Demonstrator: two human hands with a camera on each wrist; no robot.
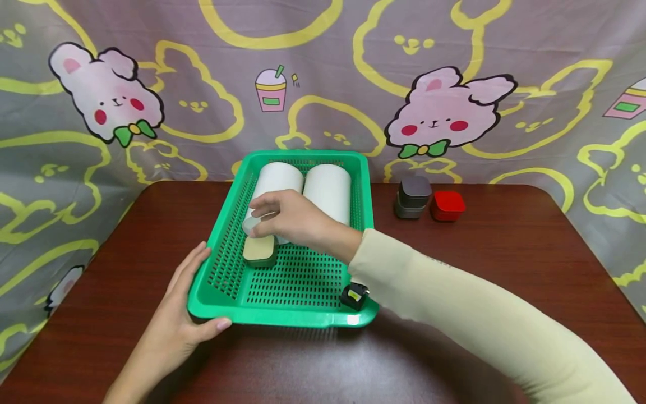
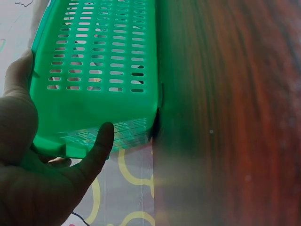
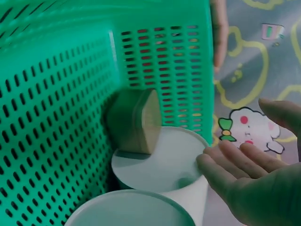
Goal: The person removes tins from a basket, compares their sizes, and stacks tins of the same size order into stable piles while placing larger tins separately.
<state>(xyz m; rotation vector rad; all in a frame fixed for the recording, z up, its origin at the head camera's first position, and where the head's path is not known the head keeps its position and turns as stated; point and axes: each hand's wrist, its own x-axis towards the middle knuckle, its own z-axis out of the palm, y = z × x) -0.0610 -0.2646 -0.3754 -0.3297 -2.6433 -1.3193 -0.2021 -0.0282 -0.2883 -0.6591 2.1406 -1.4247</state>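
A green perforated basket [image 1: 298, 317] stands on the table, holding two white cylinders [image 1: 328, 193] [image 3: 150, 162] laid side by side. By their near ends sits a small green box with a cream lid [image 1: 259, 250] [image 3: 131, 121]. My left hand [image 1: 176, 306] [image 2: 51, 174] holds the basket's front left corner, thumb along the front and fingers along the left side. Over the left cylinder is my right hand [image 1: 295, 219] [image 3: 258, 181], thumb apart from its slightly bent fingers, with nothing gripped. It hides part of that cylinder; whether the fingertips touch it I cannot tell.
Right of the basket, on the brown table [image 1: 530, 269], stand stacked dark grey boxes [image 1: 414, 196] and a red box [image 1: 447, 205]. Under the right sleeve shows a small black device [image 1: 355, 295]. A patterned cloth [image 1: 323, 73] hangs behind.
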